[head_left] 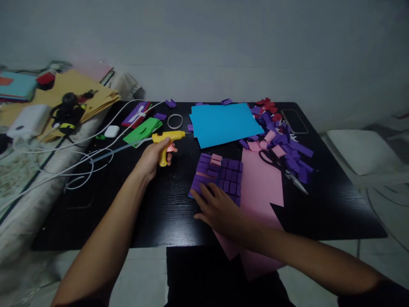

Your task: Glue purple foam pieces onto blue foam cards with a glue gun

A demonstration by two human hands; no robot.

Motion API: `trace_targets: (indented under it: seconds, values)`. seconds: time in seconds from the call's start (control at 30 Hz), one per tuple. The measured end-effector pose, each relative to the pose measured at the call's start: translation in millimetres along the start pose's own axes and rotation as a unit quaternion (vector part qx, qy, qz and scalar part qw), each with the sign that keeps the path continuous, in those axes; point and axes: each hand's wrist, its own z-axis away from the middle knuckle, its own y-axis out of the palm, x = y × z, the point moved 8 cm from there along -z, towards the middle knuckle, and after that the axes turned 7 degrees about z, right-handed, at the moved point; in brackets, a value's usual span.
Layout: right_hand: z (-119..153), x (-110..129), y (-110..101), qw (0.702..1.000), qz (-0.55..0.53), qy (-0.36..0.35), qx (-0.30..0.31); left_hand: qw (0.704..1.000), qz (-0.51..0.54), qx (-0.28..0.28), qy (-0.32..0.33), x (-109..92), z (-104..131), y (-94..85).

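Okay, left hand [152, 160] is wrapped around the yellow glue gun [170, 136], nozzle toward the right. Right hand [220, 209] is unclenched — fingers resting on the near-left part of the purple-tiled panel [231, 175]. Panel lies on the dark surface [169, 200], below the blue sheets [225, 123] — pink sheets [263, 183] and scissors [286, 171] to its right.

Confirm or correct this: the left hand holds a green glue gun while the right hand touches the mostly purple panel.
The colour is wrong: the head view shows the glue gun in the left hand is yellow, not green. The rest stands: the right hand touches the mostly purple panel.
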Motion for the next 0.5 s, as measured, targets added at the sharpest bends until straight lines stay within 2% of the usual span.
trace_targets:
  seconds: [0.17,0.33,0.5]
  values:
    - [4.0,3.3,3.7,1.000,0.020,0.003,-0.019,0.999,-0.008,0.033,-0.029,19.4,0.8,4.0]
    - [2.0,2.1,2.5,1.000,0.001,0.006,-0.017,0.998,-0.032,0.049,-0.017,17.0,2.8,4.0]
    - [-2.9,-4.6,1.3,0.998,-0.050,0.024,0.027,0.999,-0.020,0.032,-0.017,17.5,3.2,-2.2]
